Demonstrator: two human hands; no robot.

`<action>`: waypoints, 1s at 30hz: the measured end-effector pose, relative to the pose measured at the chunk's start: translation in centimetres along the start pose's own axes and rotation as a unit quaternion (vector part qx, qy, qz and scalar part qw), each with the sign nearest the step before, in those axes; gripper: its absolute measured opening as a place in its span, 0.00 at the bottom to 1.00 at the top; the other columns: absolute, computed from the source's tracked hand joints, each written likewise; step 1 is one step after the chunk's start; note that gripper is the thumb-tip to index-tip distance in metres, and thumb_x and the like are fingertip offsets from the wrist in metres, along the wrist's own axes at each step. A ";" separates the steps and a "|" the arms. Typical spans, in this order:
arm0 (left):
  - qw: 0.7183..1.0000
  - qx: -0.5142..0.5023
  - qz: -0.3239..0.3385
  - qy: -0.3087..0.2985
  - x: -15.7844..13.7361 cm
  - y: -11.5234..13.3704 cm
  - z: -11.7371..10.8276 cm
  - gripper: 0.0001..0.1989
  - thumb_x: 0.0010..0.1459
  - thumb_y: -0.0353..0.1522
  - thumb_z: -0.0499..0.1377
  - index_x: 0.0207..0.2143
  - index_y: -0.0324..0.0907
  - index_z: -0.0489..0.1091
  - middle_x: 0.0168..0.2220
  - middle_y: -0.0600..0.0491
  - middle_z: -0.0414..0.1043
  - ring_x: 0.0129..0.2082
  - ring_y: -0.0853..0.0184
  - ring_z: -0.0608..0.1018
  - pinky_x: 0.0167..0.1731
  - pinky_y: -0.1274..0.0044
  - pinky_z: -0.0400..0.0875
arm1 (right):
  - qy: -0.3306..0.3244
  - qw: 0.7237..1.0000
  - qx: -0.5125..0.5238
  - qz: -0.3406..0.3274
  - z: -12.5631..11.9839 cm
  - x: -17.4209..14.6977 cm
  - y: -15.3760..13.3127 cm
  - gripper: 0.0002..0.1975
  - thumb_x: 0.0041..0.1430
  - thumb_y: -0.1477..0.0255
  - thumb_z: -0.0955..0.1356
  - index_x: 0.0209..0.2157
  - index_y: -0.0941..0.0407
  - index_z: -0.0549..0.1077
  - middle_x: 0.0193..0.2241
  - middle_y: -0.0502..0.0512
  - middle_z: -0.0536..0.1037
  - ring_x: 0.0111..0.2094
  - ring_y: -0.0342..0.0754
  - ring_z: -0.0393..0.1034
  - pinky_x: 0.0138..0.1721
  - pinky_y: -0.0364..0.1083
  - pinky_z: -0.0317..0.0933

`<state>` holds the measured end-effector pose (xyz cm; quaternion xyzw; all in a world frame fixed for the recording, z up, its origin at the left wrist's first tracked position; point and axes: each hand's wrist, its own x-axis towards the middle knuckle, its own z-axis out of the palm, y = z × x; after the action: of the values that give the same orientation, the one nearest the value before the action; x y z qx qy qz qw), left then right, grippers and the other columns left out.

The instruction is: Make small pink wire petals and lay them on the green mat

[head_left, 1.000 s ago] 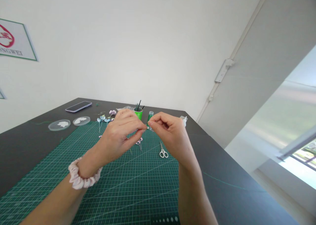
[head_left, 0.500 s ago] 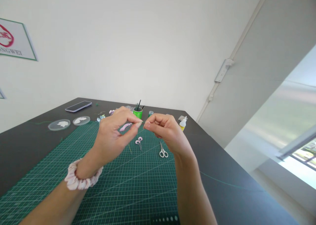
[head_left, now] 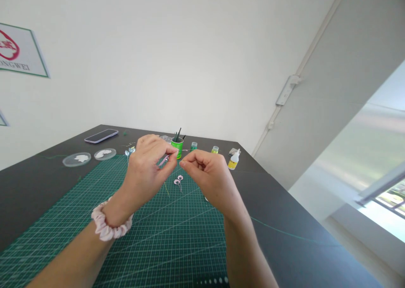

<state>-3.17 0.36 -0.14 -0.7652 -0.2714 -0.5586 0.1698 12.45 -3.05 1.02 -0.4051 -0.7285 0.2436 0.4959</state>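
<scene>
My left hand, with a pale pink scrunchie at the wrist, is closed in a pinch over the green cutting mat. My right hand pinches too, its fingertips a small gap from the left ones. Whatever either hand holds is too small to make out. A pink strip shows behind my left fingers. Below the hands, two small pale pink flower-like pieces with thin stems lie on the mat. My right hand mostly hides the white-handled scissors.
A green can holding dark sticks stands at the back, with small jars and a white glue bottle to its right. At left are two clear dishes with white pieces and a phone.
My right hand has shifted slightly left and turned, now covering the scissors and uncovering a yellow-green jar. The left hand has moved slightly left and up, still pinching.
</scene>
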 end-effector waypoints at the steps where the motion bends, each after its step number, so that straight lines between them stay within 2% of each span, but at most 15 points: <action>1: 1.000 -0.001 0.010 -0.008 0.0 0.0 0.0 0.10 0.60 0.28 0.54 0.25 0.44 0.67 0.22 0.57 0.71 0.27 0.67 0.72 0.36 0.70 0.69 | 0.010 1.000 -0.011 -0.008 0.0 -0.1 0.1 0.10 0.58 0.73 0.65 0.22 0.56 0.68 0.15 0.43 0.57 0.19 0.38 0.49 0.20 0.43 0.45; 7: 0.997 -0.020 0.048 -0.064 0.0 0.0 -0.1 0.08 0.60 0.25 0.54 0.29 0.43 0.68 0.24 0.57 0.73 0.29 0.67 0.72 0.38 0.70 0.67 | 0.079 0.994 -0.070 -0.039 -0.5 0.0 0.4 0.10 0.59 0.71 0.65 0.24 0.55 0.68 0.15 0.43 0.58 0.19 0.39 0.50 0.22 0.44 0.46; 11: 0.994 -0.030 0.056 -0.088 0.0 0.1 -0.1 0.08 0.61 0.26 0.54 0.29 0.43 0.69 0.26 0.56 0.75 0.30 0.67 0.74 0.41 0.69 0.67 | 0.084 0.993 -0.075 -0.026 -0.8 0.2 0.4 0.09 0.58 0.72 0.65 0.23 0.55 0.68 0.15 0.43 0.57 0.19 0.39 0.49 0.23 0.44 0.46; 14: 0.992 -0.060 0.051 -0.094 0.1 0.2 -0.2 0.09 0.61 0.27 0.54 0.29 0.44 0.69 0.25 0.57 0.75 0.29 0.68 0.74 0.42 0.69 0.67 | 0.068 0.997 -0.039 -0.011 -1.0 0.4 0.4 0.09 0.56 0.72 0.66 0.23 0.56 0.69 0.15 0.43 0.57 0.19 0.39 0.49 0.22 0.44 0.45; 18: 0.990 -0.110 0.037 -0.084 0.2 0.4 -0.3 0.09 0.61 0.26 0.54 0.28 0.44 0.69 0.24 0.58 0.74 0.26 0.69 0.73 0.40 0.70 0.68 | 0.031 0.999 0.043 0.004 -1.3 0.7 0.4 0.08 0.54 0.69 0.67 0.22 0.56 0.71 0.15 0.43 0.57 0.19 0.40 0.49 0.21 0.44 0.44; 24: 0.983 -0.166 -0.007 -0.072 0.2 0.7 -0.5 0.08 0.59 0.26 0.56 0.29 0.44 0.70 0.24 0.57 0.74 0.29 0.68 0.74 0.36 0.72 0.70 | -0.051 0.983 0.172 0.032 -1.5 1.3 0.9 0.08 0.51 0.67 0.69 0.23 0.55 0.71 0.17 0.43 0.61 0.19 0.39 0.47 0.22 0.44 0.44; 30: 0.984 -0.158 -0.074 -0.038 0.1 0.8 -0.6 0.07 0.58 0.25 0.56 0.28 0.43 0.69 0.25 0.57 0.72 0.28 0.70 0.73 0.30 0.75 0.67 | -0.079 0.978 0.190 0.034 -1.4 1.5 1.2 0.07 0.51 0.69 0.70 0.22 0.56 0.71 0.17 0.43 0.61 0.19 0.38 0.48 0.22 0.44 0.44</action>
<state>-3.10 -0.62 0.24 -0.7807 -0.2417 -0.5762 -0.0053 13.93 -1.22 1.43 -0.3074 -0.6912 0.4256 0.4966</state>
